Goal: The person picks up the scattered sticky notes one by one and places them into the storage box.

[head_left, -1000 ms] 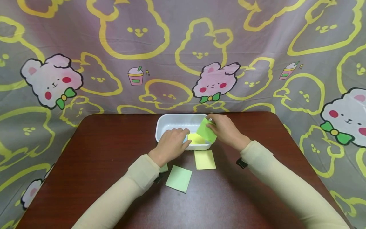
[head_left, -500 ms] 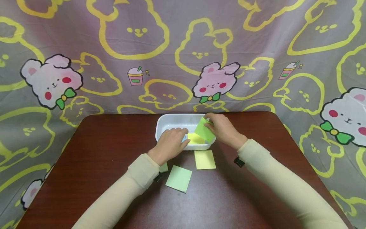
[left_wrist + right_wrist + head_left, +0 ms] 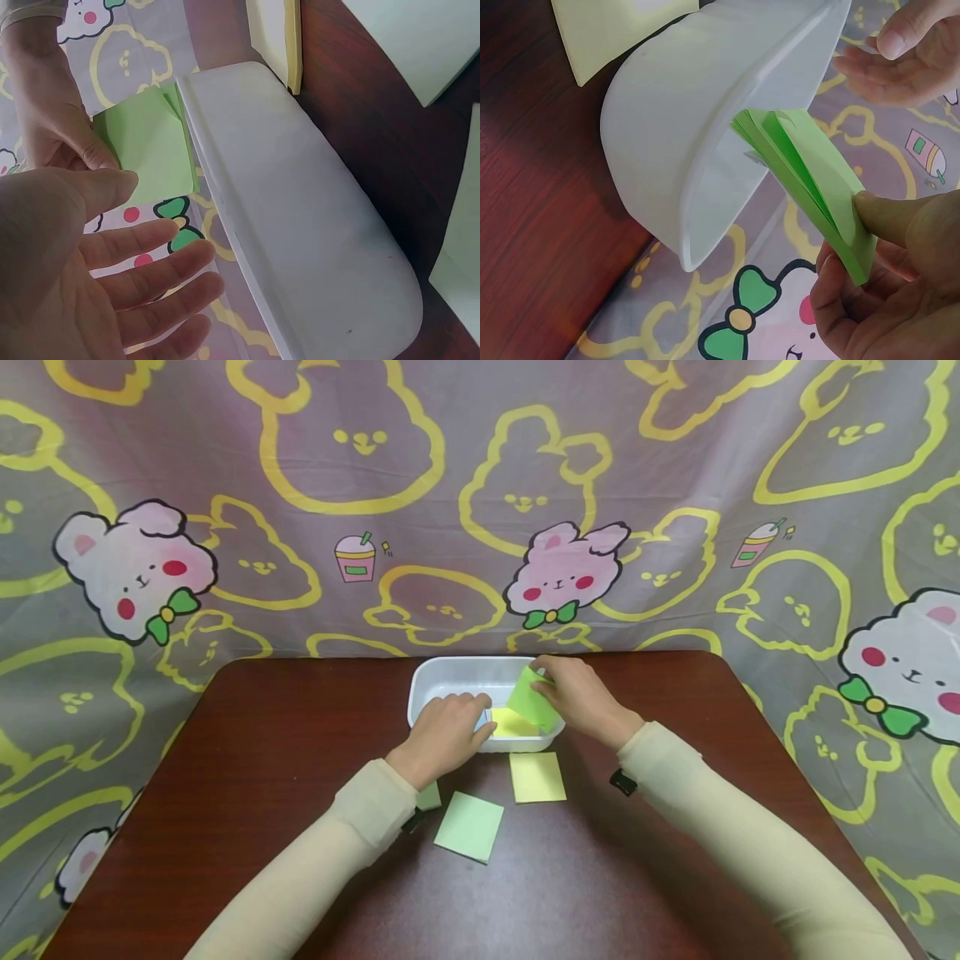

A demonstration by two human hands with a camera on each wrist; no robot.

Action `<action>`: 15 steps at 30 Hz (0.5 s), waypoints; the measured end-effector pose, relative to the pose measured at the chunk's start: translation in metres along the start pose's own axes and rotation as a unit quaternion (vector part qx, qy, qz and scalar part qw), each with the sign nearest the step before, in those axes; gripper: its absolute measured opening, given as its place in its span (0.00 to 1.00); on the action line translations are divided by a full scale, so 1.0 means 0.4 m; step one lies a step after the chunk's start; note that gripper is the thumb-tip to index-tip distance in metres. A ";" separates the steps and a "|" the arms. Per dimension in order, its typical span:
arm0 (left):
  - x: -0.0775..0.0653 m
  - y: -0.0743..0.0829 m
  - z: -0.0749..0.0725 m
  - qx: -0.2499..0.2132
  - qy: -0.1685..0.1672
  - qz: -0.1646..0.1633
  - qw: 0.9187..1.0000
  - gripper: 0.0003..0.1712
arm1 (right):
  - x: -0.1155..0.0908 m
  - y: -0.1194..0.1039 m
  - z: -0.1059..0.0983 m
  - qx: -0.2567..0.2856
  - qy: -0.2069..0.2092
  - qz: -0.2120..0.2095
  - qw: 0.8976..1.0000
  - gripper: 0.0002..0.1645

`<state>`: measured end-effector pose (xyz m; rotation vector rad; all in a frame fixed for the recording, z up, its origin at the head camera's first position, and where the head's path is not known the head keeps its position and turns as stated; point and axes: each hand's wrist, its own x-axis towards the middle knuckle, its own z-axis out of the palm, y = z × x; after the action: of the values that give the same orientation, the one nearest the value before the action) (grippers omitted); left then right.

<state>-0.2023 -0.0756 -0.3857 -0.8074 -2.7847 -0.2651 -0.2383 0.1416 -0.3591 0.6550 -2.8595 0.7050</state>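
Thumb and fingers of my right hand [image 3: 588,695] pinch a bright green sticky note pad [image 3: 529,697], tilted over the right end of a white plastic tray [image 3: 442,672]. In the right wrist view the pad's sheets fan apart at the end away from the fingers. My left hand [image 3: 442,737] hovers over the tray's front rim, its fingers loosely bent and holding nothing, as the left wrist view shows. Inside the tray lie a yellow sticky note pad [image 3: 510,724] and, partly hidden by the left hand, something blue [image 3: 482,720].
In front of the tray a pale yellow sticky note pad [image 3: 537,777] lies on the brown table [image 3: 300,718]. Closer in are a pale green pad [image 3: 469,827] and another greenish pad [image 3: 430,797], partly covered by the left wrist. A patterned curtain [image 3: 465,543] hangs behind the table.
My right hand has shifted slightly left with the green sticky note pad, further over the tray. The left hand and the pads on the table stay almost where they were.
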 end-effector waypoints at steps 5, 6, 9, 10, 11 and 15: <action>0.004 -0.003 0.003 -0.003 0.000 -0.003 1.000 0.17 | 0.005 -0.001 0.006 0.002 -0.004 0.005 1.000 0.16; 0.004 -0.004 0.004 -0.005 -0.001 -0.005 1.000 0.17 | 0.006 -0.001 0.008 0.002 -0.006 0.008 1.000 0.16; 0.005 -0.007 0.004 -0.011 -0.003 -0.009 1.000 0.17 | 0.011 -0.001 0.012 0.003 -0.010 0.013 1.000 0.16; 0.005 -0.008 0.005 -0.012 -0.004 -0.011 1.000 0.17 | 0.012 -0.002 0.013 0.002 -0.011 0.015 1.000 0.16; 0.005 -0.009 0.005 -0.012 -0.005 -0.012 1.000 0.17 | 0.013 -0.002 0.015 0.002 -0.012 0.016 1.000 0.16; 0.005 -0.012 0.006 -0.010 -0.008 -0.015 1.000 0.17 | 0.017 -0.002 0.019 -0.001 -0.015 0.016 1.000 0.16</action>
<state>-0.2071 -0.0780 -0.3881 -0.7768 -2.8149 -0.2941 -0.2442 0.1348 -0.3637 0.6260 -2.9048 0.7023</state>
